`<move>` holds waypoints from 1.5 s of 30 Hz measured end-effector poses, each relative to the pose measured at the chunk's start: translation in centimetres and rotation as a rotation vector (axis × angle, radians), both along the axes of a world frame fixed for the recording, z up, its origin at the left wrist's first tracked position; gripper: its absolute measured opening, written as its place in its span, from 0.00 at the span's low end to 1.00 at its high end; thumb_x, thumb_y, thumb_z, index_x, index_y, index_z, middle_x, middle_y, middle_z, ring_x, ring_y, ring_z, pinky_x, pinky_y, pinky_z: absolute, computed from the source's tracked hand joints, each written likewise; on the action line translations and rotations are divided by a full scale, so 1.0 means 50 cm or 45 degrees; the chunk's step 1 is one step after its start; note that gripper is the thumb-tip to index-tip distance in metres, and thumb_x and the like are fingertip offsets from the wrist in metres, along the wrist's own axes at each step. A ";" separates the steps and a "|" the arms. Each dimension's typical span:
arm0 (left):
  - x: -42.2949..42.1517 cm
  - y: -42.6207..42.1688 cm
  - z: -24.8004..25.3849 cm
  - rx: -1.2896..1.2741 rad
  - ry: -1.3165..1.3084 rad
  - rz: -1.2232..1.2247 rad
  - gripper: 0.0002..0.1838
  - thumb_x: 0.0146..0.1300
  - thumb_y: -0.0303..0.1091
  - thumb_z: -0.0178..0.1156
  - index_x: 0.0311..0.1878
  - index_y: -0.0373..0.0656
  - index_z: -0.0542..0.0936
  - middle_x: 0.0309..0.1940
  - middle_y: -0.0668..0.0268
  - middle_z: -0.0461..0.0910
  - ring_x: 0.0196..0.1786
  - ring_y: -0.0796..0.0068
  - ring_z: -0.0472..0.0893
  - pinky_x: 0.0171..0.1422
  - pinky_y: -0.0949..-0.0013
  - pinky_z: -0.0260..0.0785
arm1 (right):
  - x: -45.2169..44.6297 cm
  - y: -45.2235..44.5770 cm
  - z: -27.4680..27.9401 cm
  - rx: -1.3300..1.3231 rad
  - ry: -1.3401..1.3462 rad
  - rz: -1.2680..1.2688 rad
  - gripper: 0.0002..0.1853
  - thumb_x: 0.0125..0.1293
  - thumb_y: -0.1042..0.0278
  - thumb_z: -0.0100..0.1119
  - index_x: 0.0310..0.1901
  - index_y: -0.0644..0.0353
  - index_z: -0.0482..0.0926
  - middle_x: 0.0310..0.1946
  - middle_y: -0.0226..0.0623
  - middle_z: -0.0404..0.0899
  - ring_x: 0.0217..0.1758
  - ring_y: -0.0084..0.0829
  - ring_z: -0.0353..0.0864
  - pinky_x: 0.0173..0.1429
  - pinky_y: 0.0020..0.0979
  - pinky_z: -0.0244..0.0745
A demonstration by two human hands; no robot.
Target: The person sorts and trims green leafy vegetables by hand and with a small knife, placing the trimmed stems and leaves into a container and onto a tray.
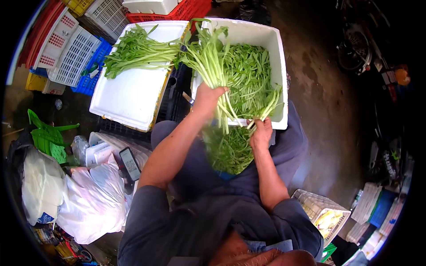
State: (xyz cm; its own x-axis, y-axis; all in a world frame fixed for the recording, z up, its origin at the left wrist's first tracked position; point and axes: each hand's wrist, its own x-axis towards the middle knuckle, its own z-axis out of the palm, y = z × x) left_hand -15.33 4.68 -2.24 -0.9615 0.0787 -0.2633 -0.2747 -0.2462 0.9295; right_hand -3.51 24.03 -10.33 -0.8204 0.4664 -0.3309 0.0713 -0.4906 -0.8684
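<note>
My left hand (pixel 207 101) is closed around a thick bunch of water spinach (pixel 208 62), its pale stems pointing down toward me and its leaves away. My right hand (pixel 261 131) grips a smaller bunch of water spinach stems (pixel 270 107) at the near rim of a white foam box (pixel 278 66). A small dark thing shows at the right fingers; I cannot make out what it is. Loose water spinach (pixel 248 66) fills much of the box. More greens (pixel 230 153) lie between my knees, below the hands. Another bunch (pixel 142 53) rests on a white foam lid (pixel 128 97) at the left.
Stacked plastic crates (pixel 73 55) stand at the upper left, with a red crate (pixel 195 11) behind the foam box. White plastic bags (pixel 93 199) and a phone (pixel 129 163) showing a code are at my left. A pale basket (pixel 319 210) sits at lower right.
</note>
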 end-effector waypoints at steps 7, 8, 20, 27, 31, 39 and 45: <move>0.004 -0.026 0.056 0.211 -0.033 -0.085 0.17 0.62 0.18 0.64 0.54 0.36 0.77 0.39 0.62 0.83 0.35 0.70 0.84 0.39 0.66 0.80 | 0.084 0.109 0.065 1.805 -0.370 0.133 0.32 0.67 0.65 0.65 0.67 0.79 0.68 0.62 0.66 0.73 0.63 0.53 0.77 0.65 0.44 0.72; 0.006 -0.025 0.057 0.196 -0.022 -0.113 0.17 0.62 0.18 0.64 0.54 0.36 0.77 0.39 0.62 0.83 0.35 0.70 0.84 0.39 0.66 0.80 | 0.084 0.112 0.077 1.886 -0.325 0.049 0.32 0.68 0.64 0.65 0.66 0.78 0.69 0.63 0.65 0.73 0.65 0.52 0.76 0.66 0.42 0.72; 0.043 0.002 0.064 0.026 0.004 -0.357 0.22 0.60 0.16 0.64 0.59 0.34 0.79 0.50 0.60 0.84 0.47 0.71 0.85 0.52 0.66 0.80 | -0.166 -0.061 0.183 0.494 0.053 0.518 0.13 0.73 0.64 0.63 0.34 0.64 0.79 0.26 0.27 0.77 0.30 0.17 0.69 0.37 0.25 0.68; 0.034 -0.006 0.056 0.143 -0.054 -0.327 0.21 0.61 0.18 0.63 0.59 0.34 0.79 0.46 0.59 0.86 0.44 0.69 0.86 0.49 0.66 0.80 | -0.110 -0.077 0.151 0.601 0.224 0.346 0.14 0.74 0.64 0.61 0.31 0.62 0.76 0.23 0.24 0.74 0.28 0.16 0.67 0.33 0.25 0.65; 0.037 -0.009 0.049 0.282 -0.060 -0.365 0.21 0.61 0.19 0.65 0.59 0.33 0.79 0.46 0.58 0.85 0.44 0.69 0.86 0.48 0.66 0.81 | -0.083 -0.063 0.129 0.664 0.235 0.461 0.13 0.76 0.64 0.59 0.33 0.63 0.76 0.25 0.28 0.76 0.30 0.18 0.70 0.36 0.26 0.68; 0.027 -0.021 0.049 0.212 -0.205 -0.363 0.15 0.61 0.19 0.65 0.52 0.32 0.80 0.36 0.58 0.84 0.34 0.66 0.84 0.39 0.62 0.80 | -0.018 -0.058 0.100 0.772 0.079 0.662 0.14 0.78 0.62 0.56 0.36 0.65 0.75 0.27 0.37 0.78 0.30 0.28 0.75 0.39 0.32 0.73; 0.016 -0.046 0.065 0.412 -0.180 -0.227 0.15 0.61 0.21 0.67 0.52 0.36 0.78 0.37 0.60 0.83 0.35 0.63 0.86 0.41 0.57 0.83 | 0.133 -0.002 0.060 1.311 -0.042 1.278 0.12 0.74 0.63 0.57 0.44 0.65 0.78 0.36 0.56 0.82 0.40 0.59 0.81 0.45 0.48 0.76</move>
